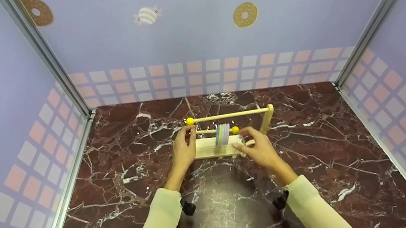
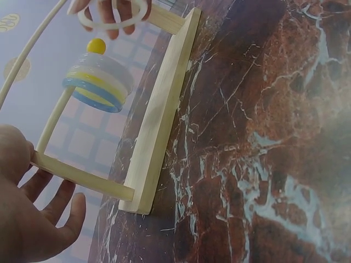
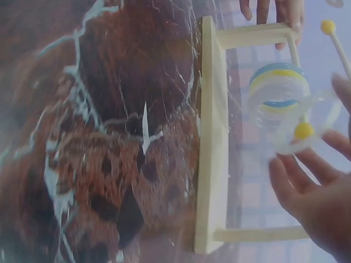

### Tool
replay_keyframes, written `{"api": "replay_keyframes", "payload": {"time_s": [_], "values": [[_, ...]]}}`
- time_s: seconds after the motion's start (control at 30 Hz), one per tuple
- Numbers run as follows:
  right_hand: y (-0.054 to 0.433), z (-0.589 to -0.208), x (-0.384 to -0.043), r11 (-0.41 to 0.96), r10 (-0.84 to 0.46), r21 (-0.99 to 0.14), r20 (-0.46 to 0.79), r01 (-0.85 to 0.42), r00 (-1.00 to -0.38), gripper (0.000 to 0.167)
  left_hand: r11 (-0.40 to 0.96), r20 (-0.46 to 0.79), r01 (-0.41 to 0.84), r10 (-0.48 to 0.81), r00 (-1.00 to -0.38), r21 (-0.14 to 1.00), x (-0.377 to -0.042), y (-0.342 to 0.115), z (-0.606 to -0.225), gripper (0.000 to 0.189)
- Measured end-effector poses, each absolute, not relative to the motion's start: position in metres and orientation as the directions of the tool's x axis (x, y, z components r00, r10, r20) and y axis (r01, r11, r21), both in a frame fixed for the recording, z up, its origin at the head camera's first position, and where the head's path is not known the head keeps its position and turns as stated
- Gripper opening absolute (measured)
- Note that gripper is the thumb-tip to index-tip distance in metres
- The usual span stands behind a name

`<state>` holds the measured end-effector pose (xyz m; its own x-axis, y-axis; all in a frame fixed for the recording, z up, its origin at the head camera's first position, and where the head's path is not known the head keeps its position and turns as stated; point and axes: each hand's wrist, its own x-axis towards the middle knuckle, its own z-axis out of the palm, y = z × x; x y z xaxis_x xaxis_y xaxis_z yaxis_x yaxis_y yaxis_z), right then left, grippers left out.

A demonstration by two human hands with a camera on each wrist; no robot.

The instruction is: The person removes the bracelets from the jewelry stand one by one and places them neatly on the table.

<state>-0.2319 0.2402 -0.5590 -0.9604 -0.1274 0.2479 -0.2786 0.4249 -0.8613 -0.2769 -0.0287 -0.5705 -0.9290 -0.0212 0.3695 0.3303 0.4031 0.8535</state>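
Note:
A wooden stand point(image 1: 213, 152) lies across the tabletop, with two dowels that end in yellow balls. On its lower dowel point(image 2: 55, 120) hang several rings point(image 1: 223, 134), blue, yellow and whitish. My left hand point(image 1: 184, 145) grips the upright point(image 2: 82, 178) at the stand's left end, thumb on one side and fingers on the other. Between the fingertips of my right hand point(image 1: 259, 148) is a whitish translucent ring point(image 2: 115, 24). In the right wrist view this ring is blurred and overlaps the lower dowel's yellow ball point(image 3: 303, 130).
The upper dowel point(image 1: 227, 115) runs from the right upright point(image 1: 267, 120) to its yellow ball point(image 1: 190, 121) above my left hand. Patterned lilac panels point(image 1: 197, 29) enclose the marbled red-brown tabletop point(image 1: 120, 208) at the back and both sides.

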Motion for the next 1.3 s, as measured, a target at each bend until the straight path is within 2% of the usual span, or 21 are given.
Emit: {"api": "replay_keyframes", "payload": {"time_s": [0.23, 0.4, 0.53, 0.87, 1.3], "values": [[0.238, -0.561, -0.211, 0.567, -0.348, -0.752, 0.150, -0.336, -0.925, 0.052, 0.410, 0.363, 0.329, -0.008, -0.932, 0.851, -0.278, -0.030, -0.571, 0.025], [0.231, -0.576, -0.202, 0.651, -0.427, -0.619, 0.180, -0.439, -0.886, 0.052, 0.415, 0.375, 0.337, -0.011, -0.927, 0.845, -0.280, -0.029, -0.572, 0.025], [0.228, -0.589, -0.199, 0.675, -0.434, -0.572, 0.202, -0.466, -0.878, 0.051, 0.416, 0.369, 0.330, -0.013, -0.930, 0.847, -0.279, -0.029, -0.574, 0.024], [0.227, -0.607, -0.192, 0.680, -0.432, -0.598, 0.139, -0.423, -0.891, 0.048, 0.387, 0.396, 0.363, -0.008, -0.918, 0.848, -0.273, -0.033, -0.590, 0.026], [0.223, -0.610, -0.204, 0.737, -0.417, -0.487, 0.216, -0.468, -0.883, 0.058, 0.424, 0.422, 0.389, 0.019, -0.906, 0.818, -0.282, -0.029, -0.577, 0.023]]}}
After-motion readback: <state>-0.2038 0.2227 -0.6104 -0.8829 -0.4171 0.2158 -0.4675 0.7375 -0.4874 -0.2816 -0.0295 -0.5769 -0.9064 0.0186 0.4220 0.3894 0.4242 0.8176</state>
